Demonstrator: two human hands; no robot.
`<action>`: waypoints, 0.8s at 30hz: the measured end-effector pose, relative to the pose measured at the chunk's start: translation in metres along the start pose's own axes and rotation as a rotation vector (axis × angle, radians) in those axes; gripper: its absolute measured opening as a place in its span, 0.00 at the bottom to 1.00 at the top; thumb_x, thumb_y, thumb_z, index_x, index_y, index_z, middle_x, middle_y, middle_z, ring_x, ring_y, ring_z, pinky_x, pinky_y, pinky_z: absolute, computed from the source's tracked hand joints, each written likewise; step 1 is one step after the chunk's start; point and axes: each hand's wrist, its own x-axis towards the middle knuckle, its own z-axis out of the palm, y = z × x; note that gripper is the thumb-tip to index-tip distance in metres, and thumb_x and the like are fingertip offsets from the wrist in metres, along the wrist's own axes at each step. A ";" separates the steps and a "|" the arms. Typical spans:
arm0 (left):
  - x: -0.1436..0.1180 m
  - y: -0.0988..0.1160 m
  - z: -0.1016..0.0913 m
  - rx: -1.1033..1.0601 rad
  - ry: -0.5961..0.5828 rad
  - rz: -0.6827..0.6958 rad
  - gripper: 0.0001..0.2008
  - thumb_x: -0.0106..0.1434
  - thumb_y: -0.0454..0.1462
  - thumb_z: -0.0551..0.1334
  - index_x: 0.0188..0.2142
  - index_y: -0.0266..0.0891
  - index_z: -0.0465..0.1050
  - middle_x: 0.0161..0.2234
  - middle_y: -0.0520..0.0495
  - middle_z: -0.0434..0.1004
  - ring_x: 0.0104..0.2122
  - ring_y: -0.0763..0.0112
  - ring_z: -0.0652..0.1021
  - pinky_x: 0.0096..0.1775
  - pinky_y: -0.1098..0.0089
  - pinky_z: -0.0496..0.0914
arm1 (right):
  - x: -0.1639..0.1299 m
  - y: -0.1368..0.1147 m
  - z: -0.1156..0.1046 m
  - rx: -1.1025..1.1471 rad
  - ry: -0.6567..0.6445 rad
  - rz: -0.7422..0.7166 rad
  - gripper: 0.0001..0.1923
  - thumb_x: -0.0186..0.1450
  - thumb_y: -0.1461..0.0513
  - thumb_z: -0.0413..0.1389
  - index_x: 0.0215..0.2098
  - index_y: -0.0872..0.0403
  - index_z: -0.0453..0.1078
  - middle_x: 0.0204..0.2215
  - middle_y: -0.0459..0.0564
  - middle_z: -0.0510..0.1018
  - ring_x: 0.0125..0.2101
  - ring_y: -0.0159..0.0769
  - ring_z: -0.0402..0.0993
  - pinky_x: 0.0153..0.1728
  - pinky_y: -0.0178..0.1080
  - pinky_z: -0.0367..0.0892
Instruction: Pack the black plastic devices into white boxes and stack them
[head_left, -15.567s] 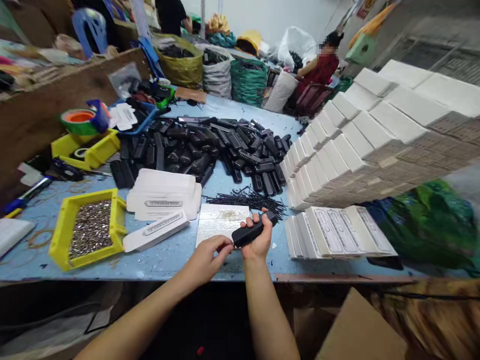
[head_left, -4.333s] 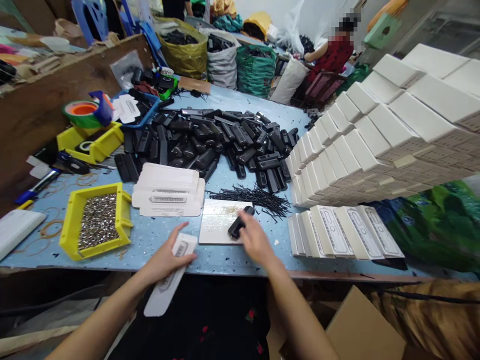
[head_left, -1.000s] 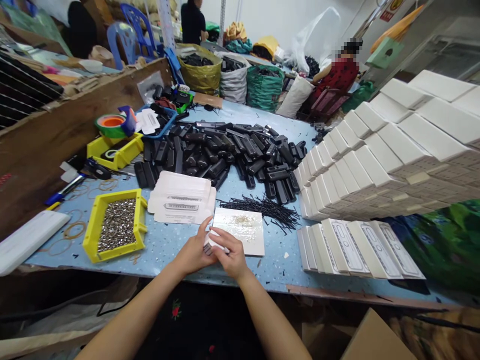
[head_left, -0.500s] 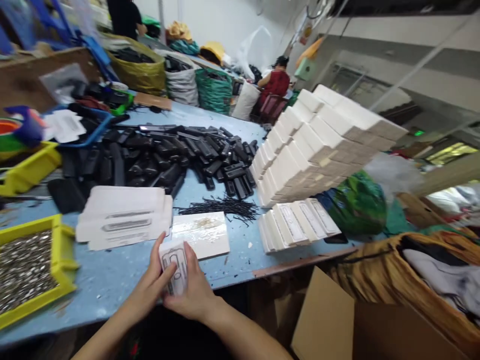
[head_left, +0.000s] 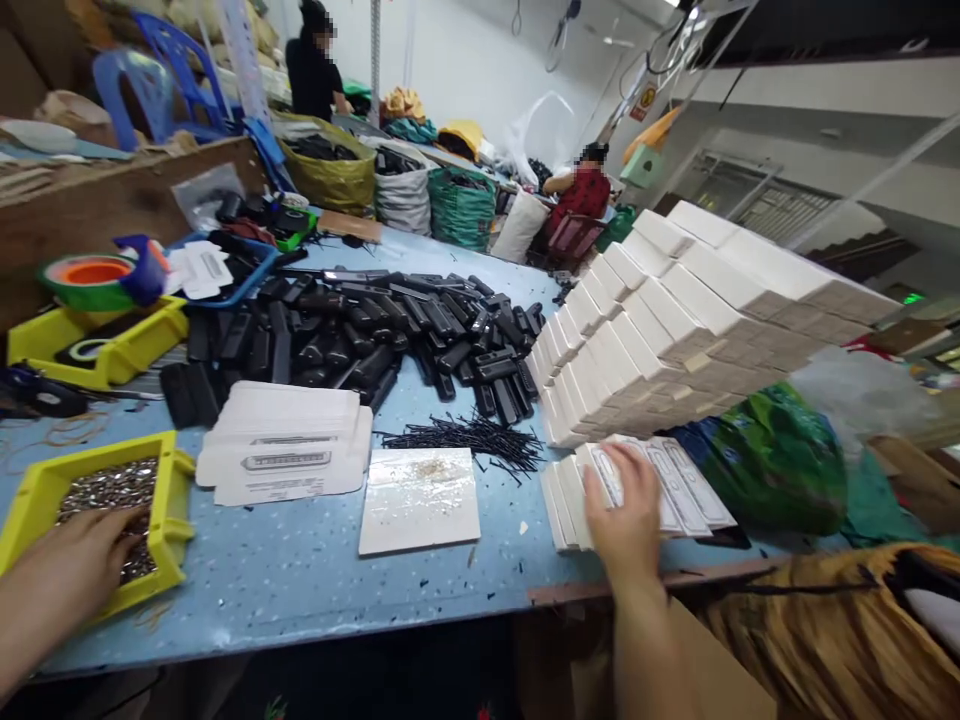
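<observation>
My left hand (head_left: pixel 79 555) reaches into a yellow bin (head_left: pixel 180 520) full of small shiny metal pieces (head_left: pixel 112 480). Its fingers curl down among the pieces and the tips are hidden, so what they pinch cannot be made out. On the right, my right hand (head_left: pixel 626 500) grips a small white carton (head_left: pixel 604 470) with a printed line drawing, its fingers over the top. This carton stands in a row of similar white cartons (head_left: pixel 679 485) at the table's front edge. Between the hands lie a stack of flat printed cartons (head_left: pixel 285 440) and a white board (head_left: pixel 420 500).
A heap of black plastic cases (head_left: pixel 360 325) covers the middle of the blue table (head_left: pixel 300 590). Thin black sticks (head_left: pixel 465 440) lie before it. A tall stack of white boxes (head_left: pixel 660 320) rises at right. Two people sit or stand beyond, near filled sacks (head_left: pixel 461 210).
My hands, which held a printed white carton together in front of me, have parted. The left has moved to the yellow bin, the right to the carton row. The view has shifted left.
</observation>
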 end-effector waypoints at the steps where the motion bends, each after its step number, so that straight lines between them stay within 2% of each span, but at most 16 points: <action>1: 0.002 -0.001 0.004 0.037 -0.016 -0.004 0.16 0.62 0.47 0.46 0.30 0.42 0.65 0.26 0.53 0.70 0.36 0.59 0.75 0.46 0.45 0.69 | 0.004 -0.022 0.023 0.135 -0.081 -0.044 0.20 0.65 0.56 0.48 0.52 0.54 0.69 0.50 0.55 0.68 0.52 0.36 0.65 0.56 0.43 0.64; 3: 0.003 -0.003 0.005 0.068 -0.058 -0.021 0.17 0.63 0.46 0.47 0.26 0.42 0.66 0.25 0.53 0.72 0.31 0.61 0.75 0.43 0.52 0.72 | 0.022 -0.059 0.078 0.318 -0.343 -0.070 0.21 0.64 0.58 0.50 0.55 0.51 0.67 0.52 0.53 0.67 0.52 0.33 0.65 0.56 0.39 0.65; 5: 0.000 -0.005 0.000 0.059 -0.069 -0.049 0.18 0.64 0.47 0.49 0.25 0.44 0.69 0.26 0.53 0.75 0.30 0.62 0.75 0.40 0.55 0.73 | 0.053 -0.084 0.137 0.375 -0.546 0.003 0.26 0.61 0.63 0.52 0.58 0.54 0.64 0.55 0.54 0.65 0.55 0.34 0.63 0.60 0.40 0.63; 8: -0.010 -0.005 -0.008 0.012 0.035 -0.035 0.15 0.64 0.49 0.52 0.31 0.48 0.73 0.32 0.57 0.80 0.36 0.60 0.78 0.44 0.54 0.72 | 0.103 -0.099 0.209 0.388 -0.563 0.116 0.33 0.57 0.71 0.48 0.62 0.60 0.60 0.60 0.60 0.58 0.60 0.38 0.57 0.63 0.44 0.57; 9: -0.015 -0.002 -0.012 -0.014 0.069 -0.038 0.14 0.63 0.50 0.52 0.33 0.50 0.73 0.35 0.60 0.80 0.39 0.60 0.78 0.46 0.53 0.71 | 0.117 -0.101 0.226 0.396 -0.543 0.137 0.34 0.56 0.73 0.47 0.62 0.60 0.59 0.62 0.61 0.55 0.62 0.40 0.54 0.63 0.46 0.56; 11: -0.026 0.011 -0.018 -0.088 0.105 -0.140 0.13 0.62 0.52 0.53 0.35 0.54 0.73 0.38 0.65 0.79 0.40 0.60 0.78 0.47 0.52 0.71 | 0.136 -0.103 0.246 0.433 -0.523 0.160 0.33 0.56 0.74 0.47 0.60 0.58 0.62 0.64 0.59 0.52 0.65 0.41 0.49 0.64 0.49 0.52; 13: -0.038 0.033 -0.023 -0.221 0.126 -0.334 0.15 0.57 0.56 0.57 0.36 0.55 0.74 0.37 0.65 0.79 0.39 0.59 0.78 0.45 0.53 0.72 | 0.143 -0.106 0.252 0.496 -0.513 0.155 0.25 0.57 0.73 0.47 0.51 0.55 0.68 0.63 0.54 0.56 0.66 0.39 0.48 0.66 0.49 0.47; 15: -0.049 0.061 -0.023 -0.459 0.140 -0.512 0.23 0.45 0.61 0.64 0.34 0.52 0.77 0.34 0.60 0.81 0.38 0.57 0.79 0.44 0.56 0.72 | 0.140 -0.108 0.251 0.569 -0.493 0.159 0.17 0.59 0.70 0.49 0.45 0.55 0.70 0.58 0.52 0.64 0.64 0.35 0.52 0.68 0.47 0.44; 16: -0.053 0.077 -0.020 -0.604 0.127 -0.574 0.26 0.38 0.61 0.67 0.32 0.49 0.78 0.33 0.56 0.81 0.38 0.57 0.79 0.45 0.58 0.73 | 0.135 -0.109 0.248 0.602 -0.475 0.182 0.15 0.61 0.67 0.50 0.45 0.56 0.69 0.56 0.52 0.67 0.63 0.33 0.56 0.68 0.46 0.46; 18: -0.059 0.110 -0.009 -0.899 0.049 -0.656 0.31 0.29 0.59 0.72 0.30 0.45 0.79 0.31 0.51 0.82 0.36 0.59 0.79 0.43 0.62 0.74 | 0.118 -0.109 0.238 0.656 -0.432 0.273 0.17 0.65 0.60 0.47 0.50 0.57 0.65 0.52 0.55 0.69 0.56 0.32 0.64 0.63 0.45 0.57; 20: -0.061 0.141 0.007 -1.162 -0.056 -0.700 0.30 0.26 0.54 0.76 0.29 0.41 0.79 0.30 0.48 0.82 0.33 0.64 0.79 0.40 0.68 0.75 | 0.090 -0.108 0.221 0.695 -0.410 0.376 0.22 0.69 0.55 0.38 0.55 0.58 0.59 0.49 0.57 0.70 0.47 0.29 0.71 0.50 0.39 0.69; 21: -0.060 0.155 0.015 -1.280 -0.106 -0.710 0.28 0.28 0.51 0.77 0.29 0.39 0.79 0.30 0.48 0.81 0.32 0.67 0.79 0.38 0.71 0.75 | 0.073 -0.106 0.210 0.727 -0.419 0.412 0.24 0.69 0.53 0.36 0.56 0.58 0.57 0.47 0.56 0.71 0.42 0.28 0.73 0.44 0.36 0.71; 22: -0.058 0.168 0.024 -1.387 -0.148 -0.721 0.27 0.29 0.48 0.78 0.28 0.38 0.79 0.29 0.48 0.81 0.32 0.69 0.79 0.37 0.74 0.74 | 0.054 -0.105 0.198 0.779 -0.456 0.429 0.25 0.68 0.51 0.38 0.56 0.57 0.57 0.44 0.54 0.72 0.39 0.27 0.73 0.39 0.33 0.71; 24: -0.053 0.188 0.037 -1.558 -0.230 -0.727 0.24 0.31 0.44 0.79 0.29 0.37 0.78 0.29 0.48 0.81 0.31 0.72 0.79 0.35 0.76 0.74 | 0.017 -0.102 0.168 0.923 -0.590 0.439 0.26 0.62 0.49 0.52 0.52 0.57 0.62 0.40 0.51 0.74 0.36 0.26 0.73 0.36 0.29 0.70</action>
